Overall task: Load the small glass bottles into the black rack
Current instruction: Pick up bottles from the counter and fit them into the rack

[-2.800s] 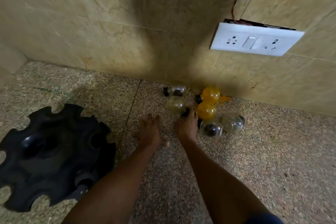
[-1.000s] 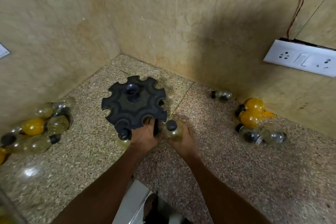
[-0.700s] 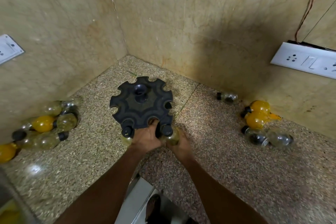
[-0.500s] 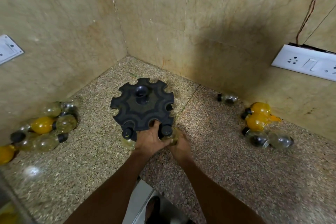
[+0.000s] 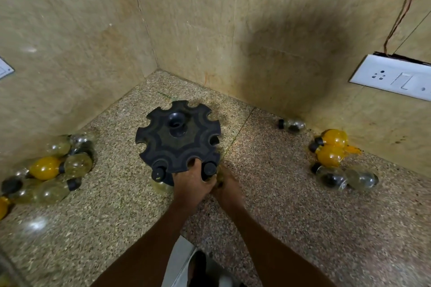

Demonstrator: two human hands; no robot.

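My left hand (image 5: 190,187) grips the near edge of the black rack (image 5: 178,141) on the floor, steadying it. My right hand (image 5: 227,190) curls its fingers around a small glass bottle (image 5: 210,169), seating it in a rim notch beside one already loaded (image 5: 158,173). More bottles (image 5: 335,161) lie nearby.

Right hand (image 5: 227,190) fingers hidden behind left hand (image 5: 190,185); socket plate (image 5: 394,77) cropped.

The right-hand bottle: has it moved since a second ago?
Yes. The bottle held by the right hand went from beside the black rack into its near-edge slot.
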